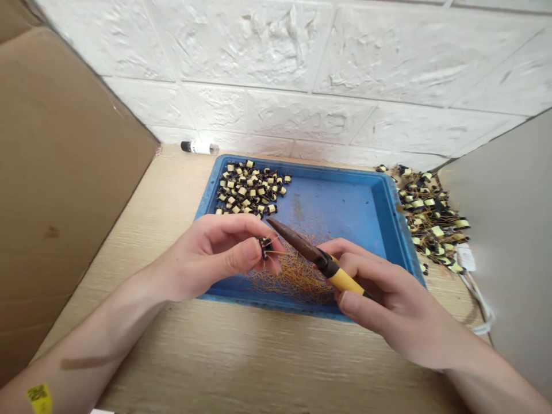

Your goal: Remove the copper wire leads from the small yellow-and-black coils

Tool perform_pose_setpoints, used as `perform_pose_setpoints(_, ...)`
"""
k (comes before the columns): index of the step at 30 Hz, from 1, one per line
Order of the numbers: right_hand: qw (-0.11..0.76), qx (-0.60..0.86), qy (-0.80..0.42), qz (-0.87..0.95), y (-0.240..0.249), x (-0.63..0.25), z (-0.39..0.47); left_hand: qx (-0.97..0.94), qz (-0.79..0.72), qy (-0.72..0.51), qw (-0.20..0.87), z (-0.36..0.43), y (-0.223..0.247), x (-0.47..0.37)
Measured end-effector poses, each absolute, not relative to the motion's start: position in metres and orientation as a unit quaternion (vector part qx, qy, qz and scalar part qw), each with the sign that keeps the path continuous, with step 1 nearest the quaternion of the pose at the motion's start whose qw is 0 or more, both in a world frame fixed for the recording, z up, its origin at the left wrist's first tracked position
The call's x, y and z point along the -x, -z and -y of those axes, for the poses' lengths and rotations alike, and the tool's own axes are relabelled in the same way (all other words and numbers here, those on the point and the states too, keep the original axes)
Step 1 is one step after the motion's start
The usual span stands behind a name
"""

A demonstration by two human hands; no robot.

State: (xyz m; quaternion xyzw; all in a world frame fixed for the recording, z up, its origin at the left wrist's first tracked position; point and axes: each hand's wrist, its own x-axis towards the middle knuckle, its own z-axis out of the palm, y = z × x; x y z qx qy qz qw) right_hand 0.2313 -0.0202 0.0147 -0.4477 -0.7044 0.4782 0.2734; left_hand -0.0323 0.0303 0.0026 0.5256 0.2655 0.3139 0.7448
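My left hand pinches a small black component between thumb and fingers, with thin copper-coloured wires sticking out to the right. In my right hand are pliers or cutters with yellow handles and dark jaws. The jaw tips point up and left, close to the wires; whether they touch is not clear. Both hands are over the near part of a blue tray. Under them in the tray lies a tangle of cut wire. Many black-and-yellow components are heaped in the tray's back left.
More components with long wires are piled right of the tray, beside a white cable. A small bottle with a black cap lies by the white brick wall. Cardboard stands at the left, a grey panel at the right.
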Motion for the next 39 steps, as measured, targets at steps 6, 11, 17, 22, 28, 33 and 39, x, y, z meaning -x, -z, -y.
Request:
perform_pose_setpoints(6,0.284,0.433,-0.424,0.743,-0.017,-0.227,0.020,-0.511,-0.281,-0.325,0.744,-0.029,0.001,0.032)
perform_pose_setpoints(11,0.278,0.432,-0.405,0.757,-0.016,-0.227,0.021,-0.524,-0.291,-0.319,0.734,-0.030,0.002,0.032)
perform_pose_setpoints(17,0.275,0.423,-0.402,0.764,-0.018,-0.226,0.022,-0.541,-0.279,-0.268,0.747,-0.031,-0.008,0.035)
perform_pose_setpoints(22,0.276,0.422,-0.388,0.772,-0.017,-0.226,0.023,-0.579,-0.270,-0.222,0.737,-0.030,-0.012,0.036)
perform_pose_setpoints(28,0.287,0.426,-0.371,0.773,-0.016,-0.227,0.024,-0.565,-0.264,-0.238,0.745,-0.031,-0.009,0.032)
perform_pose_setpoints(33,0.282,0.432,-0.368,0.773,-0.016,-0.227,0.023,-0.575,-0.272,-0.267,0.724,-0.030,-0.005,0.030)
perform_pose_setpoints(39,0.281,0.434,-0.340,0.785,-0.014,-0.228,0.022,-0.654,-0.258,-0.289,0.650,-0.027,0.001,0.030)
